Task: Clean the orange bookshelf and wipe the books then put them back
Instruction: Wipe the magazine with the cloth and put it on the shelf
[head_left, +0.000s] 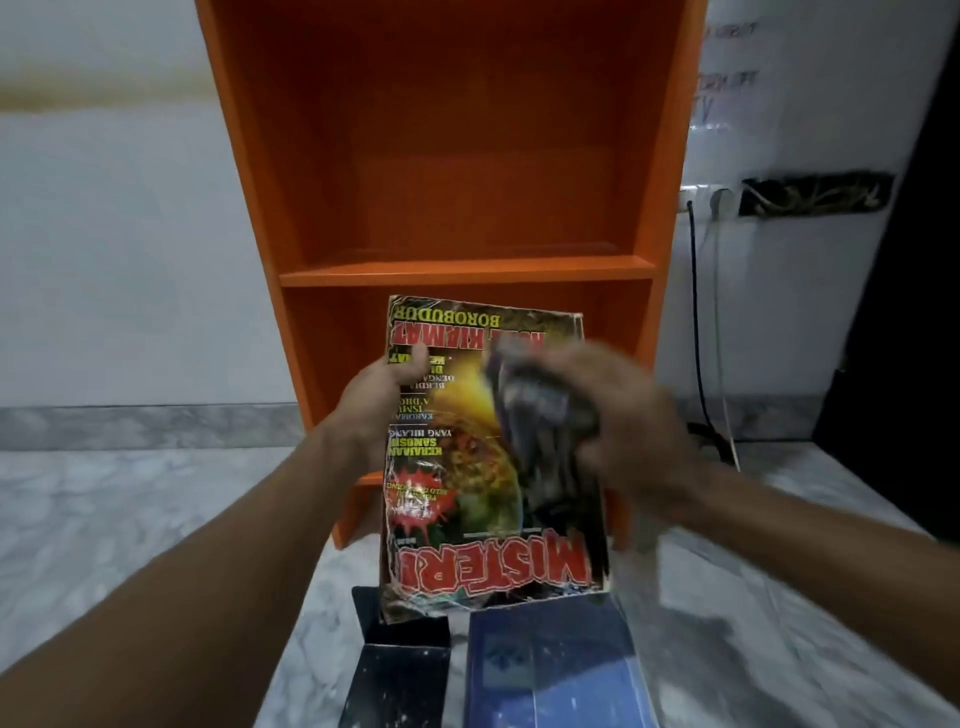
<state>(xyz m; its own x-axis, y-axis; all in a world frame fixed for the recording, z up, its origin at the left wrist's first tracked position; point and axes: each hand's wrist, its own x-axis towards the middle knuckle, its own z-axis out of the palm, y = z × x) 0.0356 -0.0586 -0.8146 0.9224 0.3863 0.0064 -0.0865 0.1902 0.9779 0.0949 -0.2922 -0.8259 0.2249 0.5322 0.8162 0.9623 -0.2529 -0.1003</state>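
The orange bookshelf (452, 156) stands against the white wall, and the two compartments in view hold nothing. In front of its lower compartment my left hand (379, 395) grips a worn magazine (457, 467) by its left edge, thumb on the cover, the red title upside down toward me. My right hand (623, 431), blurred, holds a dark crumpled cloth (545, 410) against the right half of the cover. On the floor below lie a blue book (556, 670) and a black book (395, 675).
The floor is grey marble tile (130, 519). A black cable (698, 322) hangs from a wall socket (722, 200) to the right of the shelf. A dark object (909, 312) fills the far right edge.
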